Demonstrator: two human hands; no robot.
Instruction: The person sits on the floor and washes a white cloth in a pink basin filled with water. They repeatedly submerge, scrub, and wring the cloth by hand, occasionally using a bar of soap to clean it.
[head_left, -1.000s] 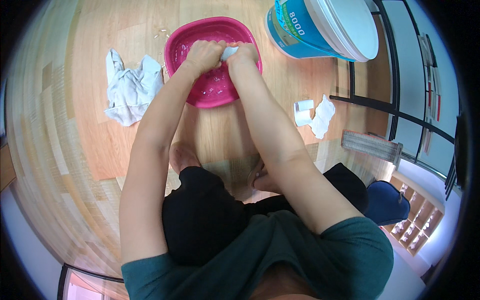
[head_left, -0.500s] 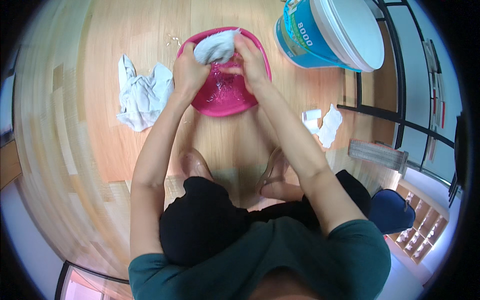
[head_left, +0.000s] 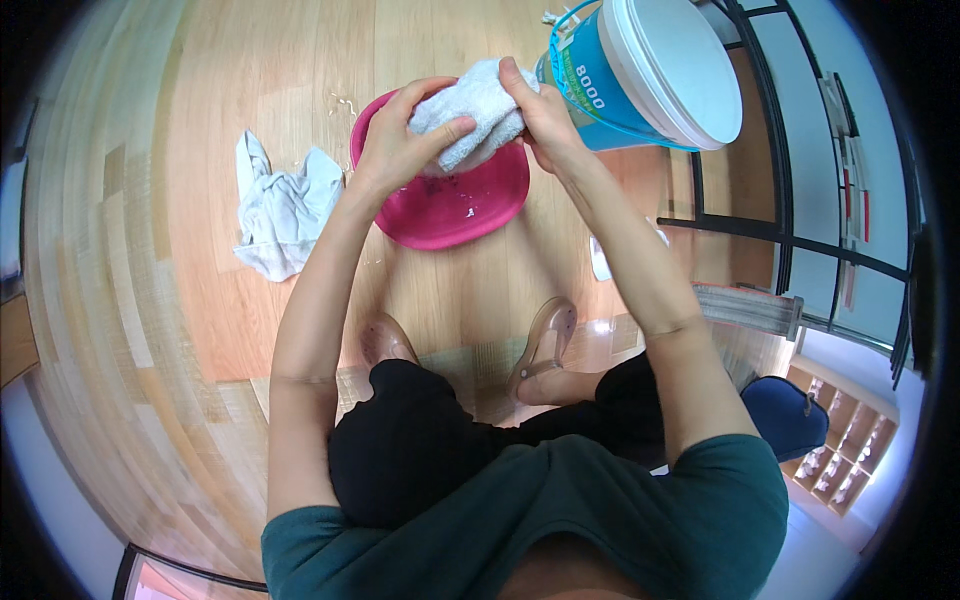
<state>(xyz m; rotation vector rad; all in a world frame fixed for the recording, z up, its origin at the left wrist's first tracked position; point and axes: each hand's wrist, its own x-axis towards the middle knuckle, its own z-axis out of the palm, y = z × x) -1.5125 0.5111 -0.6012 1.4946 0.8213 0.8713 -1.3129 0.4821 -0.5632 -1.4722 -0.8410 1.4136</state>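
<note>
- Head view: both hands are clamped on a folded, wet-looking white terry towel [head_left: 478, 105], which sits between them, raised above a pink plastic basin [head_left: 460, 215].
- Left hand [head_left: 408, 138] grips the towel's left end, its thumb laid across the near face and its other fingers around the far side.
- Right hand [head_left: 545, 115] is closed on the towel's right end, one digit pressed over the top; the fingers behind the cloth are partly hidden.
- Towel and hands cover the far part of the basin; its near wall and part of its inside show below them.
- Basin stands on the wooden floor [head_left: 225, 330], in front of the person's feet.
- Crumpled white cloth [head_left: 288, 215] lies on the floor left of the basin, near the left forearm.
- Blue bucket [head_left: 590, 75] with a white lid [head_left: 690, 65] stands just beyond the right hand.
</note>
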